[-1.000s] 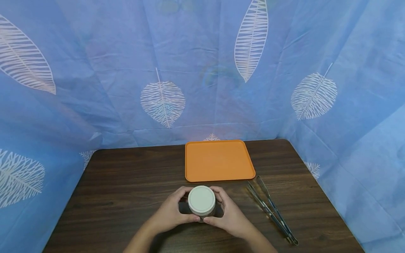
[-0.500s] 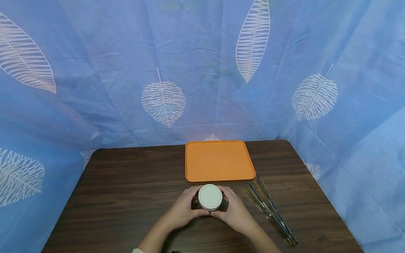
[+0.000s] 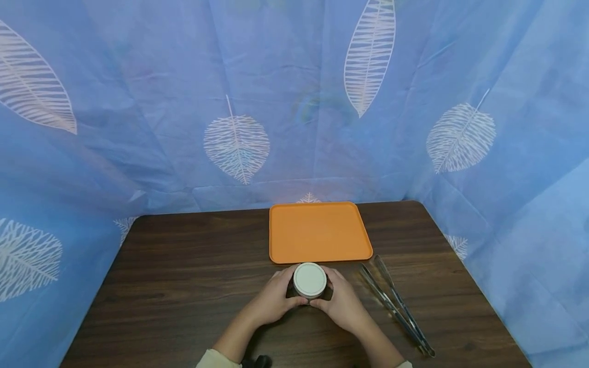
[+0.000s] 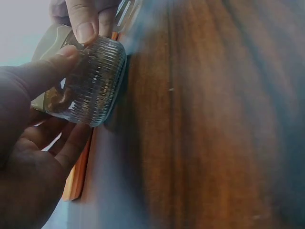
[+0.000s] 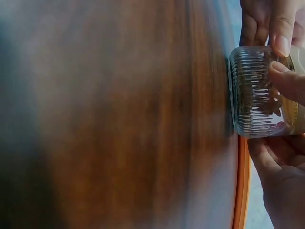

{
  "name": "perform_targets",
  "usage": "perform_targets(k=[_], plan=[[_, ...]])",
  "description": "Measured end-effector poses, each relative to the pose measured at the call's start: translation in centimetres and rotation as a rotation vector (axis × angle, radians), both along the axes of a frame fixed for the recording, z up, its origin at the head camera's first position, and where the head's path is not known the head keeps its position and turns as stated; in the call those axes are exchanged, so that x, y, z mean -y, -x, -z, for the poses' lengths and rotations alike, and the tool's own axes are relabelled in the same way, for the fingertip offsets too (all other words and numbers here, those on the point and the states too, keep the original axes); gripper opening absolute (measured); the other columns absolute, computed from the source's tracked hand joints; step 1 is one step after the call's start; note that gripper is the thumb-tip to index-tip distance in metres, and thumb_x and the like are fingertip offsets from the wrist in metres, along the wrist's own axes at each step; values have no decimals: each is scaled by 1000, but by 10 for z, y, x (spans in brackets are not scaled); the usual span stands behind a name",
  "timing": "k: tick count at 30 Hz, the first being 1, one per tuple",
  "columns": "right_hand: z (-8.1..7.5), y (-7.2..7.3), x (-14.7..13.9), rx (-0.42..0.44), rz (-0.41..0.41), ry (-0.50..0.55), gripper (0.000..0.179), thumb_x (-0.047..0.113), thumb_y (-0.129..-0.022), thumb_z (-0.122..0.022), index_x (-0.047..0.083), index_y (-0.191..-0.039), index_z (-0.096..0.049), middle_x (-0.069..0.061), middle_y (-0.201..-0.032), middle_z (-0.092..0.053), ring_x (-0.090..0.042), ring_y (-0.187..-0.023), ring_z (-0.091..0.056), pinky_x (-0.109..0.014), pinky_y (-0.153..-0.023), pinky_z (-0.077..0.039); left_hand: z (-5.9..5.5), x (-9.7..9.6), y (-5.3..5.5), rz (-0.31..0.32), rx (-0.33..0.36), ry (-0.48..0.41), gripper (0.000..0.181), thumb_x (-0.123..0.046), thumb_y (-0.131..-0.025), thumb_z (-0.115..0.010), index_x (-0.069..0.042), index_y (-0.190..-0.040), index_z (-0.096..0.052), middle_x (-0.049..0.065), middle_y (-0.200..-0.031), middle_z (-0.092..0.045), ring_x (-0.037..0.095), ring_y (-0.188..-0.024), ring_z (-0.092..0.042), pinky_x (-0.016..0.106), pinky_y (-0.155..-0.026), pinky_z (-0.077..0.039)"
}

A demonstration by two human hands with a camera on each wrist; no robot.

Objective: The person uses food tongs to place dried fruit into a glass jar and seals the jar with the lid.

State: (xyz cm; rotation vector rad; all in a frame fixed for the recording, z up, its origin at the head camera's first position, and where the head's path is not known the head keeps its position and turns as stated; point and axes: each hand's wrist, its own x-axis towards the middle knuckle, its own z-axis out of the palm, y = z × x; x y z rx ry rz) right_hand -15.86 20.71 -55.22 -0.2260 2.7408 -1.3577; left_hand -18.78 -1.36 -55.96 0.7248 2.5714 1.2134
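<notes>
A ribbed clear glass jar with a pale cream lid stands upright just in front of the orange tray. Something brown, too unclear to name, shows through its glass. From the left side my left hand grips the jar, thumb toward me and fingers round the far side. My right hand holds it the same way from the right, and the two thumbs nearly meet. The jar's base is at or very close to the table; I cannot tell if it touches.
Metal tongs lie slantwise on the dark wooden table, right of my right hand. Behind the table's far edge hangs a blue cloth with white leaf prints. A small black object shows at the bottom edge near my left sleeve.
Both hands have carried the jar forward and a little to the right, toward the tray. The tongs and tray have stayed in place.
</notes>
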Motion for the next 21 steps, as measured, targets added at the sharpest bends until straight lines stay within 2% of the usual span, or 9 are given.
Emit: perform_targets(k=[6,10,15,21], plan=[[0,-1,-3,-11,-1,-63,86,13,-81,-97,4,-155,-53,-16,-152,-59,-39,-137,-65,-46,-109,-58,-2,-6,0,-2,-20,61,81,-32,-94,-87,-12,-162,-45,7,-161,-58,32,-146,-54,56,-121,-46],[0,0,-3,-15,-2,-94,85,15,-82,-97,5,-155,-54,-14,-152,-60,-39,-140,-62,-54,-111,-56,-2,-8,-1,-4,-39,73,82,-29,-94,-88,-9,-161,-45,10,-159,-59,34,-146,-53,55,-121,-46],[2,2,-2,-7,-10,-107,86,18,-82,-97,6,-155,-53,-13,-152,-60,-39,-141,-61,-61,-113,-53,0,-8,-2,-12,-35,58,83,-26,-93,-89,-7,-160,-45,13,-158,-59,36,-146,-52,57,-120,-46],[1,5,-5,-8,-33,-110,88,20,-80,-99,8,-155,-54,-11,-152,-60,-39,-143,-59,-63,-115,-50,3,1,1,-1,30,-22,95,-25,-91,-90,-6,-166,-35,16,-166,-49,39,-152,-49,64,-121,-45]])
